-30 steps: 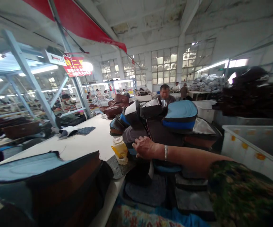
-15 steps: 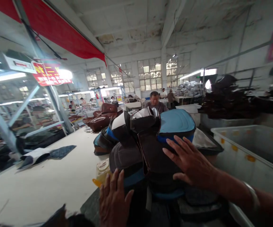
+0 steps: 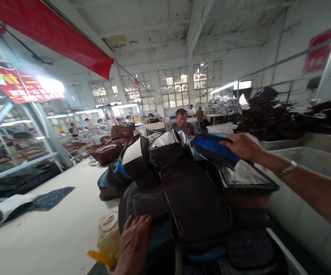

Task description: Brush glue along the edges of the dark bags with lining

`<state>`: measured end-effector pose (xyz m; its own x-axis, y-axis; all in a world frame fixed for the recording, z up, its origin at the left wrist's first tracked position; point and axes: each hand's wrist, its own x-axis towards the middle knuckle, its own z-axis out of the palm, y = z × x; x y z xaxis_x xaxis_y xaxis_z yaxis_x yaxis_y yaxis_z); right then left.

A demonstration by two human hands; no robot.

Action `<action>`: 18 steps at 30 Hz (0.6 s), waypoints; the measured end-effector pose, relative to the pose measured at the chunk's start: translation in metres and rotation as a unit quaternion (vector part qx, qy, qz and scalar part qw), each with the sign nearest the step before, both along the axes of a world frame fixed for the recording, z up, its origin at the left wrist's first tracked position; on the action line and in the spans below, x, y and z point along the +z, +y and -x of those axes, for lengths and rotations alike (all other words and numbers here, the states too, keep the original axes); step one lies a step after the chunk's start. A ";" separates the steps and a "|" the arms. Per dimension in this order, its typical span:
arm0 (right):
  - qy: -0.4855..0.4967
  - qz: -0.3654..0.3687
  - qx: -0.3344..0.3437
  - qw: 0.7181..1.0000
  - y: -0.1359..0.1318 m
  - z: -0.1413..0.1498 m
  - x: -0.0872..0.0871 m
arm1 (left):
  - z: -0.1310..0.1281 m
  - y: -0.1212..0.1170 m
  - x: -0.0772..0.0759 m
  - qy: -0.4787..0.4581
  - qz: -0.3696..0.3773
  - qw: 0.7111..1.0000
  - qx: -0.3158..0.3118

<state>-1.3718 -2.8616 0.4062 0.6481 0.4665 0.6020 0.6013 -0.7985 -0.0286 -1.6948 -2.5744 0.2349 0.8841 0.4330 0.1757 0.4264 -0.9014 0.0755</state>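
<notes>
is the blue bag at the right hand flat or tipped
Tipped: the blue bag lies at a slant, its blue side facing the camera, with the right hand gripping it.

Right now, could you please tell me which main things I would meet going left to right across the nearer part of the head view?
Grey-blue piece, cream-and-yellow item, left hand, dark brown-edged piece, right hand, white bin.

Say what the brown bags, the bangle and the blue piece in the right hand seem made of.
Blue piece: probably fabric, matt, no sharp highlights. Brown bags: leather or imitation, glossy, with bright reflections. Bangle: likely metal, silvery and shining.
</notes>
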 end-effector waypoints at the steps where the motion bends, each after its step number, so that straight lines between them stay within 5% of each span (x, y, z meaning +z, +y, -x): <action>1: -0.014 -0.032 -0.033 0.999 -0.003 -0.009 0.017 | -0.002 0.001 0.004 -0.002 0.009 1.000 -0.005; 6: -0.086 -0.172 -0.142 0.971 -0.006 -0.047 0.086 | -0.005 -0.006 0.026 -0.052 -0.013 0.999 0.006; 11: -0.148 -0.171 -0.059 0.972 0.023 -0.059 0.118 | -0.010 -0.015 0.057 -0.087 -0.086 0.993 0.003; 14: -0.148 -0.079 0.045 0.985 0.050 -0.067 0.099 | -0.011 -0.016 0.065 -0.097 -0.126 0.987 -0.027; 18: -0.062 0.065 0.132 0.987 0.082 -0.089 0.019 | -0.005 -0.011 0.056 -0.107 -0.168 0.978 -0.056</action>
<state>-1.2826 -2.7797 0.4253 0.4183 0.6886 0.5924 0.7820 -0.6048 0.1509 -1.6903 -2.5851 0.2909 0.8500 0.2209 0.4782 0.3301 -0.9308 -0.1569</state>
